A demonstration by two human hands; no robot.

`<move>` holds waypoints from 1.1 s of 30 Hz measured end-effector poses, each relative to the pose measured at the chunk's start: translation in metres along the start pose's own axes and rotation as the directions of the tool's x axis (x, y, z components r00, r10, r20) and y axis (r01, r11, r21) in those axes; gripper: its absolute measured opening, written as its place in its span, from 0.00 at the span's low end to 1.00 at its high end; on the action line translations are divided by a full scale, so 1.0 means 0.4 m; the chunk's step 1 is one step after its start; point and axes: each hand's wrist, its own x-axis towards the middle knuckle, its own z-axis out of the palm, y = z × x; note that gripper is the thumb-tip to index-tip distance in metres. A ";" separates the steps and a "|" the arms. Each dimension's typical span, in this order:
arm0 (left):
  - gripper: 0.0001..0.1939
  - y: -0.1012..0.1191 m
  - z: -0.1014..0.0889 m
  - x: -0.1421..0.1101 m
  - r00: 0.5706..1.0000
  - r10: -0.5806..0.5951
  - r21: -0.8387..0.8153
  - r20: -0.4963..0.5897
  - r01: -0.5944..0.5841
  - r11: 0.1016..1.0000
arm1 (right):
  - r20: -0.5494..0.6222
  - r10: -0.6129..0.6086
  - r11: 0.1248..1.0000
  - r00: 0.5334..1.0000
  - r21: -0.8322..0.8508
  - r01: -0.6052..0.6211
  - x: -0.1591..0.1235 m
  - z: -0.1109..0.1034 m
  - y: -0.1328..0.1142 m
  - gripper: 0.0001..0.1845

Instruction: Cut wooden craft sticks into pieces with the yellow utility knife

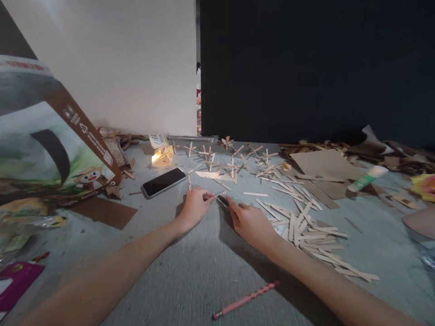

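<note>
My left hand (195,207) pinches a wooden craft stick (220,194) between thumb and fingers, a little above the table. Closed round a slim dark tool (222,200), my right hand (250,222) points it at that stick, and its tip meets or nearly meets the wood. The tool's exact kind is too small to make out. A large heap of loose craft sticks (307,237) lies to the right of my right hand. Beyond both hands, several sticks joined in crossed shapes (233,166) stand on the table.
A phone (163,182) lies left of my left hand, near a lit yellow object (162,156). A pink pencil (243,302) rests in front. Cardboard (319,167) and a glue stick (369,178) are at the right. A big printed bag (41,131) stands at the left.
</note>
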 end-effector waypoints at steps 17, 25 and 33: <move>0.05 -0.001 -0.002 0.005 1.000 0.004 0.001 -0.024 -0.004 1.000 | 0.122 0.028 0.998 0.992 -0.050 -0.022 0.017 -0.012 -0.022 0.33; 0.04 -0.012 0.005 0.008 0.999 0.018 0.031 -0.035 -0.017 0.999 | 0.122 -0.017 0.997 0.992 -0.072 0.026 0.020 -0.027 -0.016 0.35; 0.05 -0.002 0.002 0.006 0.999 -0.016 0.005 -0.030 0.016 1.000 | 0.123 0.049 0.997 0.991 -0.058 -0.042 0.018 -0.027 -0.035 0.34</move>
